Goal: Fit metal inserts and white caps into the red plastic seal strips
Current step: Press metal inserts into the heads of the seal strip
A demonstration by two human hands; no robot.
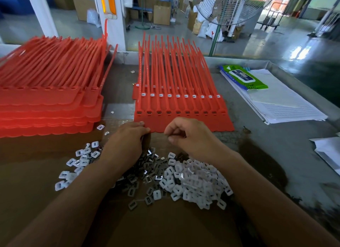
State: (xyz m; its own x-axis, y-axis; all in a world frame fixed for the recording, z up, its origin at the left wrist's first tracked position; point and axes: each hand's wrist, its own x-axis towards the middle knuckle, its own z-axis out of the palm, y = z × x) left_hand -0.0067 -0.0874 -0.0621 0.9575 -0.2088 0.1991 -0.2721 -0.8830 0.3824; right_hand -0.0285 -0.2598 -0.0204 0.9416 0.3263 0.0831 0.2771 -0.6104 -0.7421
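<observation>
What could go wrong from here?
1. The white caps and metal inserts lie mixed in one pile, so a wrong pick seems likely.
2. Both forearms cross that pile; a sweep could scatter parts.
3. The top red strip sheet rests offset on another; pressing may shift it.

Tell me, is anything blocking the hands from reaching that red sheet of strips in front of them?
Nothing visible does. The left hand and right hand are both at the near edge of the red seal strips. The white caps and metal inserts lie nearer the person, under the wrists.
</observation>
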